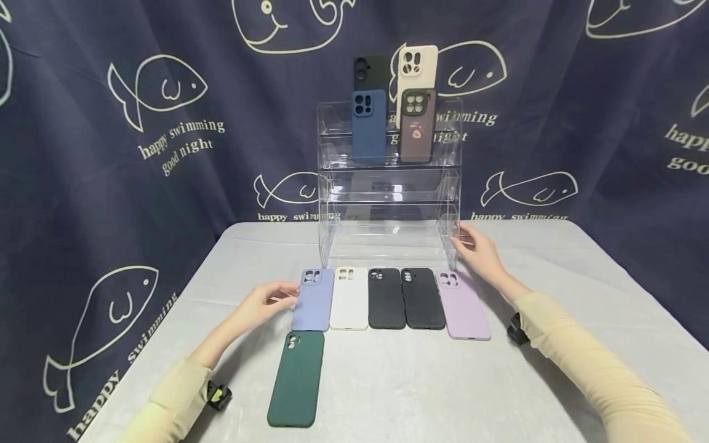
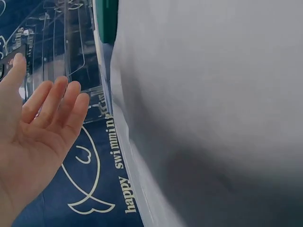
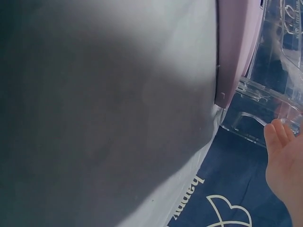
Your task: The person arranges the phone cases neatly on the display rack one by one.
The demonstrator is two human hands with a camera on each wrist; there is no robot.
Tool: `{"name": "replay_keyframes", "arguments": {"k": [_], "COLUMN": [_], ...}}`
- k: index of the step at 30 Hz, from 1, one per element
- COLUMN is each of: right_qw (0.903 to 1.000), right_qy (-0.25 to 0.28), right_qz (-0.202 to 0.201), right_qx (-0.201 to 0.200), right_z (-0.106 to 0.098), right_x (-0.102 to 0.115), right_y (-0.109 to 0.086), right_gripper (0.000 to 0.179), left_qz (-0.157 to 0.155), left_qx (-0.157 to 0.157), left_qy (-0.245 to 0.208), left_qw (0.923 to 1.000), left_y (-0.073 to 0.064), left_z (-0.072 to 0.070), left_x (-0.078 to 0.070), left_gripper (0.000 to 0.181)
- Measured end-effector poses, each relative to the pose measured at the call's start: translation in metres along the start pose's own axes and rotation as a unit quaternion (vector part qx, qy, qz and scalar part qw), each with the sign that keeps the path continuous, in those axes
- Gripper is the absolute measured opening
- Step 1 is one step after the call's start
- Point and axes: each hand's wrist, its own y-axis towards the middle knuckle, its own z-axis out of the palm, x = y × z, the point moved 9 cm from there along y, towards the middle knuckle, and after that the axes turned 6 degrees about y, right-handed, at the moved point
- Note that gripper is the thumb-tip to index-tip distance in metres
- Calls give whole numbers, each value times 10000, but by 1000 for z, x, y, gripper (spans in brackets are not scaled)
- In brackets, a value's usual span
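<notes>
A clear acrylic tiered stand (image 1: 388, 212) holds phone cases on its upper tiers: a blue one (image 1: 368, 132), a brownish one with a dark frame (image 1: 418, 135), a black one (image 1: 378, 71) and a white one (image 1: 426, 67). My right hand (image 1: 480, 252) is at the stand's lower right side, fingers fairly straight; whether they touch it I cannot tell. Loosely bent, the fingers of my left hand (image 1: 264, 306) are at the left edge of a periwinkle phone case (image 1: 312, 311). Nothing is held in that hand (image 2: 45, 125) in the left wrist view.
Right of the periwinkle case lie a white case (image 1: 350, 304), two black cases (image 1: 386, 304) and a lilac case (image 1: 465, 311). A dark green case (image 1: 296, 381) lies nearer on the pale tabletop (image 1: 421, 394). Behind hangs a navy curtain (image 1: 111, 184) with fish drawings.
</notes>
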Motion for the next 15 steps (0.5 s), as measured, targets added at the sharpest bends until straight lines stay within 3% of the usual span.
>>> {"name": "replay_keyframes", "arguments": {"k": [7,15], "right_qw": [10000,10000], "right_qy": [-26,-65], "right_qz": [52,30], "right_qx": [-15,-31], "right_z": [1,2], "right_x": [-34,-39], "right_y": [4,5], "right_gripper": [42,43], "left_qz": [141,321], "left_qx": [230,629], "left_qy": [205,547], "left_qw": [9994,9960], "left_y": [-13,-25], "left_z": [7,15], "left_x": [1,2], "left_gripper": [35,25]}}
